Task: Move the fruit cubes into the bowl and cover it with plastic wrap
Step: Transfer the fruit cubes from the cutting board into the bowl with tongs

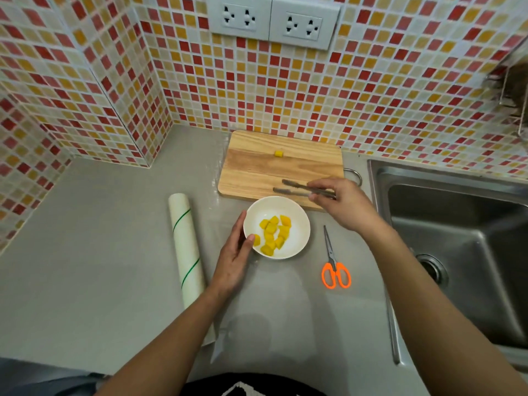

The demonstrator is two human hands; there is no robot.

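Most fruit cubes (273, 235) lie in the bowl (300, 215), steadied by the left hand (233, 261); one cube (278, 153) remains at 12 o'clock on the cutting board (257, 167); right hand (343, 204) grips empty tongs (300, 188); plastic wrap roll (185, 250), at 9 o'clock on the surface (100, 238), unused.

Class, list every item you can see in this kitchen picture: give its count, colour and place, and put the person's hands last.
Fruit cubes in bowl: about a dozen, yellow, piled in the bowl.
Fruit cube on board: one, yellow, far part of the cutting board.
Bowl: one, white, on the counter in front of the board.
Cutting board: one, light wood, against the tiled wall.
Tongs: one, metal, over the board's near edge.
Plastic wrap roll: one, pale with green stripes, left of the bowl.
Scissors: one, orange handles, right of the bowl.
Sink: one, steel, far right.
Wall sockets: two, grey, on the wall.
Left hand: touches the bowl's left rim.
Right hand: pinches the tongs.
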